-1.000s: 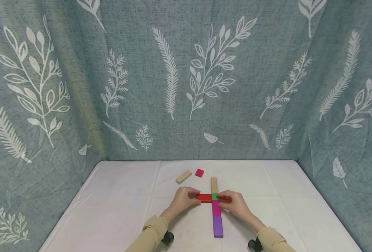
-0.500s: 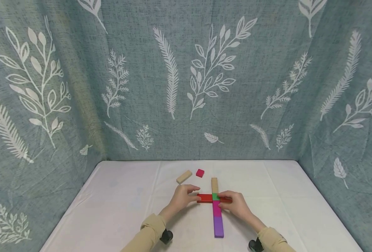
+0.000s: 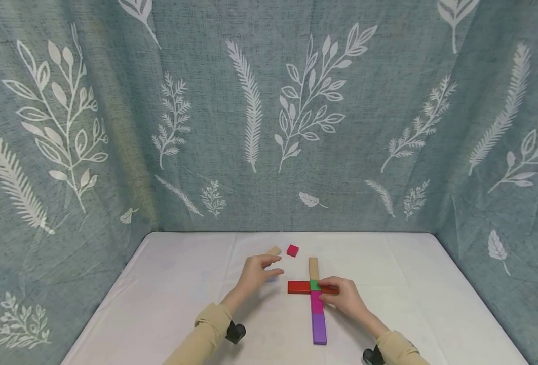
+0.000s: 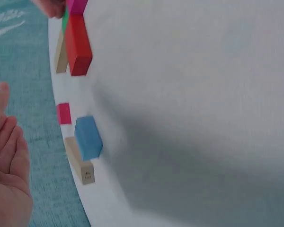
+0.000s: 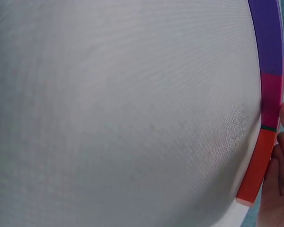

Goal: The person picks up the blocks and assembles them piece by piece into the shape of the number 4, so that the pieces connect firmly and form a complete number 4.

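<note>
Wooden blocks form a cross on the white table. A natural wood block [image 3: 313, 268], a small green block [image 3: 314, 285], a magenta block [image 3: 316, 302] and a purple block [image 3: 319, 328] make one line. A red block [image 3: 298, 287] extends left from the green one. Around the orange-red block [image 5: 257, 168] on the right side, my right hand [image 3: 347, 297] has its thumb and index finger, pinching it near the green block. My left hand [image 3: 253, 274] holds nothing, thumb and fingers apart, above a blue block [image 4: 88, 137] that it mostly hides in the head view.
Behind my left hand lies a loose natural wood block [image 4: 80, 163], partly covered in the head view. A small pink-red block [image 3: 292, 251] sits to its right. Patterned blue-green curtains [image 3: 269, 203] enclose the table's back and sides.
My left hand has let go of the left red block and moved left and back, its thumb and fingers parted, over the blue block. My right hand stays at the cross.
</note>
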Tool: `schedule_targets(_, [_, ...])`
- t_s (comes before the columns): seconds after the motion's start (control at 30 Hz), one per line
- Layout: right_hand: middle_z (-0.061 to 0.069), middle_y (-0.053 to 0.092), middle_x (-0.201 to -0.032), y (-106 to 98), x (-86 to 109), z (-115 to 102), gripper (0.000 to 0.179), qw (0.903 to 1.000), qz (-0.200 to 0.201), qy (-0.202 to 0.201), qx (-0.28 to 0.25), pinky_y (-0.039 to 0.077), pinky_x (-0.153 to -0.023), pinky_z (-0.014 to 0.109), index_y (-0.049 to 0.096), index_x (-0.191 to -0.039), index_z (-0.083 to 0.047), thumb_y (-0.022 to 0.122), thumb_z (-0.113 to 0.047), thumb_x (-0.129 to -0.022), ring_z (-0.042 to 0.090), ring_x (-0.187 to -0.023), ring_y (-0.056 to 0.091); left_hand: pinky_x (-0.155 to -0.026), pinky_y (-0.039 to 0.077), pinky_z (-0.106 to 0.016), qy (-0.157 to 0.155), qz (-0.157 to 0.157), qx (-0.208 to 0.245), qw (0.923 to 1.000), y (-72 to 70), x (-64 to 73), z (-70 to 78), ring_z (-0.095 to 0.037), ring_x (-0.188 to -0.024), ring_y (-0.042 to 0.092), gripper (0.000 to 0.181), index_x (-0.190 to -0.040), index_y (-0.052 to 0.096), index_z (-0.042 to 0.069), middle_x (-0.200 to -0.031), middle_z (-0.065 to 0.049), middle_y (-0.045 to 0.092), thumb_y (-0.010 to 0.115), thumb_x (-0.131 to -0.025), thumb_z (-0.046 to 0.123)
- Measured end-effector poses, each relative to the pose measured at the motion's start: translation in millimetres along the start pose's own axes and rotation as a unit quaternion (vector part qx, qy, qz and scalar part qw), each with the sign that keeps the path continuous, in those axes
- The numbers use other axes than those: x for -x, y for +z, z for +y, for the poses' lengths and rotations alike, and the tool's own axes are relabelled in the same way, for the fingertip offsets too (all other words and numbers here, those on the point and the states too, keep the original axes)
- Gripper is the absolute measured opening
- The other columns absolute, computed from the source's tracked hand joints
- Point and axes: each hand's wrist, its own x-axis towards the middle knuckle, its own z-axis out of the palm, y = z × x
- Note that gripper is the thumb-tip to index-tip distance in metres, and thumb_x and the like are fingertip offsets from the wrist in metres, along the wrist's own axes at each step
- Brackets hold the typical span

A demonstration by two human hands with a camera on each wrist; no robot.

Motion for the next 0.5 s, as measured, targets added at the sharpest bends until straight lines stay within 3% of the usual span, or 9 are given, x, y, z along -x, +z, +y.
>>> schedule_targets(0.23, [0.007,0.071,-0.108,0,0.3,1,0.032,1.0000,-0.003,-0.006,-0.002,0.051,-0.093,0.044,0.071,-0.108,-0.006,0.077,-0.009,-0.076,0.027,-0.107,0.063,-0.092,0.053,-0.040,-0.027,0.035,-0.012,0.9990,-15.2,-5.1,2.1,-0.029,-0.107,0.065,0.037,-0.111,0.070,0.001,-0.113,-0.013,0.070,0.078,-0.078,0.015])
schedule_targets(0.5, [0.007,0.071,-0.108,-1,1.0,0,0.033,1.0000,0.001,-0.009,0.000,0.051,-0.093,0.044,0.071,-0.108,-0.006,0.077,-0.009,-0.076,0.027,-0.107,0.063,-0.093,0.052,-0.038,-0.027,0.059,-0.018,0.9977,-32.0,-9.1,7.5,-0.031,-0.109,0.064,0.033,-0.109,0.070,0.002,-0.112,-0.015,0.069,0.076,-0.078,0.010])
